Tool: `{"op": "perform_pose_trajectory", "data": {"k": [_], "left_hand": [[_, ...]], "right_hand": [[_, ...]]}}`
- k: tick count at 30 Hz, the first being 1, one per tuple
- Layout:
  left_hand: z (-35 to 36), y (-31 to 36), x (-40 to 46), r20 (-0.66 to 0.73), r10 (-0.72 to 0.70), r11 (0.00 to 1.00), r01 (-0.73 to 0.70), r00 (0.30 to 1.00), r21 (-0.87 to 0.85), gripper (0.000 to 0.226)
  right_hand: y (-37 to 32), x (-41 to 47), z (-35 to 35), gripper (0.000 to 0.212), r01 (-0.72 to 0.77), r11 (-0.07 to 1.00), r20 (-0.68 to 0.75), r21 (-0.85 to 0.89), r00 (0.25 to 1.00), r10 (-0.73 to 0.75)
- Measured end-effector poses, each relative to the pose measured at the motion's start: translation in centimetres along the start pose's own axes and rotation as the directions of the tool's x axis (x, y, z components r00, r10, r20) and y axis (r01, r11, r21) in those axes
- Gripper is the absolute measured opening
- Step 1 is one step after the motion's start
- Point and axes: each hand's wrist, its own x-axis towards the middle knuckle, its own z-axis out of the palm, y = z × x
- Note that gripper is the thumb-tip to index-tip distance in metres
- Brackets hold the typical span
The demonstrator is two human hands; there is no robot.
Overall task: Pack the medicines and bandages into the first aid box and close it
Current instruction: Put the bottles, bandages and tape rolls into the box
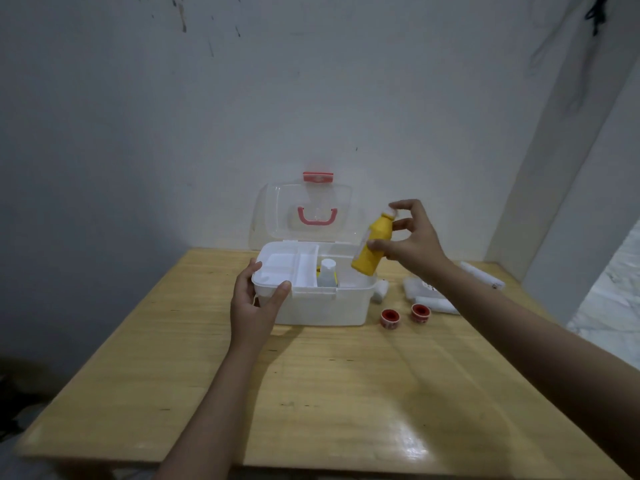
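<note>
Right hand [405, 237]: grips yellow bottle [372, 247], tilted over the open first aid box [322, 303].
Left hand [256, 306]: clasps box's corner.
Packed: one clear bottle [327, 273] (perhaps more).
Left on surface [311, 393]: bandage rolls [436, 303], two tape reels [389, 318].

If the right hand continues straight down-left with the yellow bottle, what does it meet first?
Probably the open right compartment of the first aid box, beside the small white bottle; depth is unclear. The right hand grips the yellow bottle.

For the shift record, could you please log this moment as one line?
left hand: steadies first aid box | right hand: yellow bottle above box | lid: open | tape rolls: on table
</note>
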Motion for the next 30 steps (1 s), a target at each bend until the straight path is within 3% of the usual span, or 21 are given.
{"op": "perform_pose_trajectory", "data": {"k": [5, 10, 14, 22, 26, 30], "left_hand": [[-0.2, 0.0, 0.1, 0.011, -0.014, 1.0, 0.013, 1.0, 0.021, 0.054], [-0.3, 0.0, 0.3, 0.022, -0.024, 0.999, 0.023, 0.999, 0.03, 0.055], [-0.4, -0.2, 0.4, 0.024, -0.031, 0.999, 0.03, 0.999, 0.044, 0.055], [-0.5, -0.1, 0.5, 0.02, -0.036, 0.998, 0.035, 0.999, 0.054, 0.058], [-0.4, -0.1, 0.4, 0.013, -0.027, 0.998, 0.026, 1.0, 0.06, 0.054], [-0.3, -0.1, 0.4, 0.006, -0.019, 0.998, 0.018, 1.0, 0.06, 0.054]], "right_hand": [[0.1, -1.4, 1.1, 0.048, 0.072, 0.987, 0.064, -0.142, 0.996, -0.064], [0.4, -1.9, 2.1, 0.023, 0.069, 0.983, 0.091, -0.17, 0.994, -0.054], [0.9, -2.6, 2.8, 0.019, 0.13, 0.959, 0.168, -0.254, 0.982, -0.089], [0.8, -3.2, 2.8, 0.02, 0.147, 0.966, 0.218, -0.211, 0.971, -0.1], [1.7, -4.1, 1.5, 0.021, 0.151, 0.976, 0.138, -0.155, 0.982, -0.13], [4.0, -4.4, -1.8, 0.018, 0.113, 0.97, 0.019, -0.215, 0.994, -0.112]]}}
